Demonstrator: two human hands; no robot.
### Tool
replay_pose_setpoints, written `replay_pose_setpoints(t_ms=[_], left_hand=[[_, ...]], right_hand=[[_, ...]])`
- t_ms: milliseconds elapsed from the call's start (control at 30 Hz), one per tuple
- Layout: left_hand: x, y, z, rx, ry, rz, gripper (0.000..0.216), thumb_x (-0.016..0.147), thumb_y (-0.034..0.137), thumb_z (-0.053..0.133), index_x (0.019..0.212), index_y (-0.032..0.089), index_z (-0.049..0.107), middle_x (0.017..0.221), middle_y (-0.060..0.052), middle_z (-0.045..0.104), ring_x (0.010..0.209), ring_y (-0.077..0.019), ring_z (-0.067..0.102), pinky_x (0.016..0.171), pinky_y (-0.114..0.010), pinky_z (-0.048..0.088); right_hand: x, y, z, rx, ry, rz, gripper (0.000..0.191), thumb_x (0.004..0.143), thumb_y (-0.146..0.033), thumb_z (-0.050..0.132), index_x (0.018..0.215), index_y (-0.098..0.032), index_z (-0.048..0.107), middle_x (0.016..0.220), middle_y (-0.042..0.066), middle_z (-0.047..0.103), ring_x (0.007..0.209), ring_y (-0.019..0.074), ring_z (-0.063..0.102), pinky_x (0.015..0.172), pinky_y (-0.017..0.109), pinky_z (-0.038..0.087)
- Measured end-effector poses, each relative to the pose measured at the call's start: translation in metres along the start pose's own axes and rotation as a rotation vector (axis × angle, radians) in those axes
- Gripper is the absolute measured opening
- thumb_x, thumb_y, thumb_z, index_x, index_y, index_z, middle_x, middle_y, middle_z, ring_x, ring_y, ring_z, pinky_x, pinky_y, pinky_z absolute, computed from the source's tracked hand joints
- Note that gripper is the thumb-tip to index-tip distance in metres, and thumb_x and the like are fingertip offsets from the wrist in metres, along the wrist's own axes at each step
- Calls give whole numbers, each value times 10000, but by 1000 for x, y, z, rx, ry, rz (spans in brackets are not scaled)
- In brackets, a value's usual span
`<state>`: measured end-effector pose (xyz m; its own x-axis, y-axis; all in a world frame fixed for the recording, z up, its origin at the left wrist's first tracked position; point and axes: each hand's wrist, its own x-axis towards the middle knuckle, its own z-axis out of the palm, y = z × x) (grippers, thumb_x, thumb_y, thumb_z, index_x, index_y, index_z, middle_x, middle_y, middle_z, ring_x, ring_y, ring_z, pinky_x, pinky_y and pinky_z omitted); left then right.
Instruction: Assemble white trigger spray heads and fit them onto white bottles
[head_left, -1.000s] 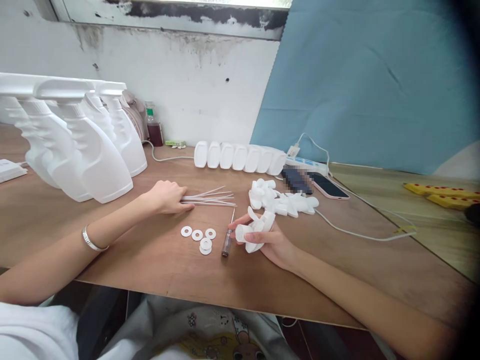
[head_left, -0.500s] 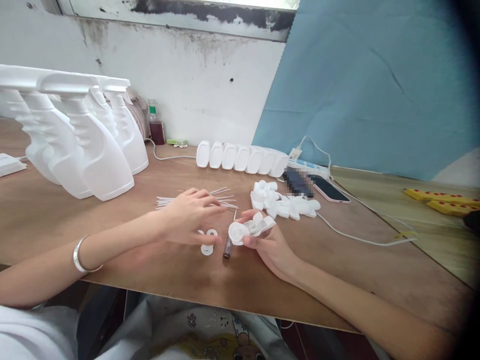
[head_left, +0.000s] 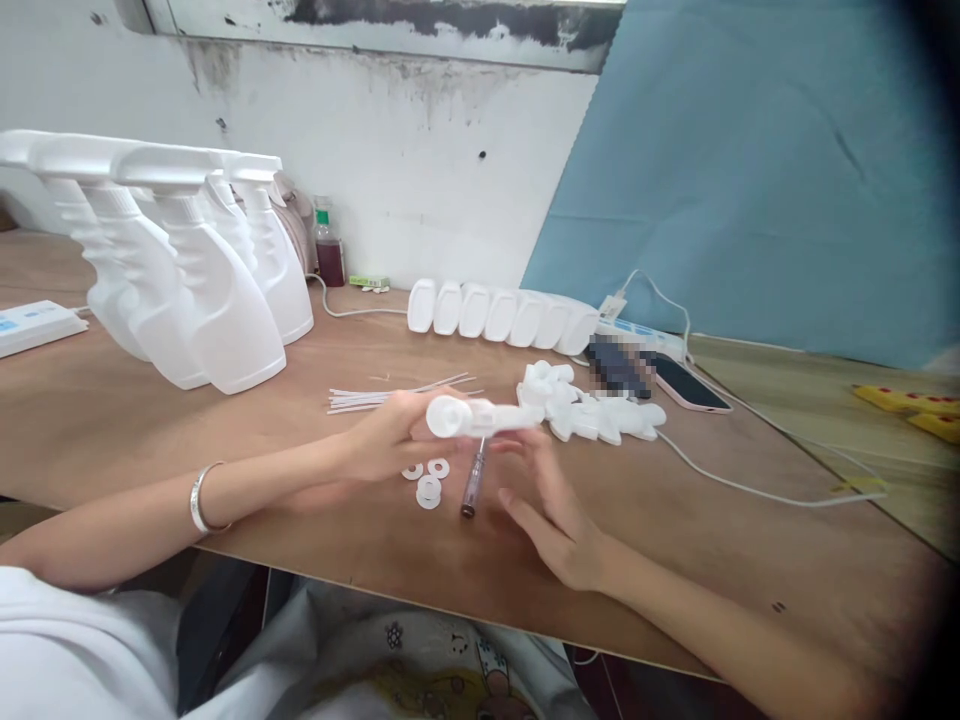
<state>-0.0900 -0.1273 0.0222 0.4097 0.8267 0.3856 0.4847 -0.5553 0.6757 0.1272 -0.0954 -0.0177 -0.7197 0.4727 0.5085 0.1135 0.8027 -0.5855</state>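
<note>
My left hand point(head_left: 390, 440) is closed around a white spray-trigger head point(head_left: 480, 416), holding it level just above the table. My right hand point(head_left: 551, 505) hovers just right of it, palm up, fingers spread and empty, its fingertips close to the trigger head. Under the hands lie white washers point(head_left: 429, 482) and a small screwdriver point(head_left: 472, 484). A bundle of thin white dip tubes point(head_left: 367, 397) lies just behind my left hand. A pile of white trigger parts point(head_left: 592, 408) sits to the right of the held piece.
White spray bottles point(head_left: 195, 270) stand at the left rear. A row of white caps point(head_left: 502, 314), a power strip point(head_left: 637, 338), a phone point(head_left: 688, 381) and a trailing white cable point(head_left: 750, 485) sit behind and right. Yellow parts point(head_left: 907, 403) lie far right.
My left hand left the dip tubes and came right to the trigger head, which passed from my right hand to it. My right hand has opened and dropped slightly.
</note>
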Motion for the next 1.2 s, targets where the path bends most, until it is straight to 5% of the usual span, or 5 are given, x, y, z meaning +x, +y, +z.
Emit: replay_pose_setpoints(t_ms=[167, 500, 667, 967, 1200], left_hand=[[4, -31, -17, 281, 129, -147, 342, 838, 455, 445, 922, 136, 538, 713, 11, 563, 621, -98, 476, 578, -194, 340], [3, -34, 6, 726, -254, -195, 397, 849, 527, 350, 844, 168, 522, 774, -56, 626, 687, -197, 583, 557, -241, 339], [3, -35, 6, 770, -267, -212, 421, 844, 541, 344, 875, 165, 529, 786, -64, 631, 695, -196, 592, 551, -239, 339], [0, -36, 9, 860, -274, -132, 358, 864, 462, 360, 888, 150, 535, 805, -71, 642, 691, -192, 604, 524, -233, 334], [-2, -34, 10, 939, -267, -95, 396, 876, 478, 322, 867, 139, 525, 740, -73, 644, 642, -207, 610, 466, -233, 303]], right_hand=[[11, 17, -7, -370, -261, -244, 414, 740, -4, 334, 1058, -174, 535, 1059, 51, 571, 1034, 192, 456, 864, 367, 408], [6, 3, -9, -533, -273, -693, 211, 836, -133, 412, 756, -199, 596, 890, 26, 633, 757, 132, 559, 648, 283, 493], [0, -7, -7, -303, -395, -565, 185, 798, -161, 477, 748, -272, 617, 838, 2, 646, 749, 136, 620, 735, 281, 559], [1, -5, -11, -114, -116, -351, 124, 752, -107, 561, 772, -217, 614, 955, 40, 640, 999, 220, 567, 845, 339, 527], [0, -2, -2, -523, -16, -599, 153, 809, -101, 476, 813, -179, 608, 1062, 77, 599, 1119, 212, 479, 850, 327, 529]])
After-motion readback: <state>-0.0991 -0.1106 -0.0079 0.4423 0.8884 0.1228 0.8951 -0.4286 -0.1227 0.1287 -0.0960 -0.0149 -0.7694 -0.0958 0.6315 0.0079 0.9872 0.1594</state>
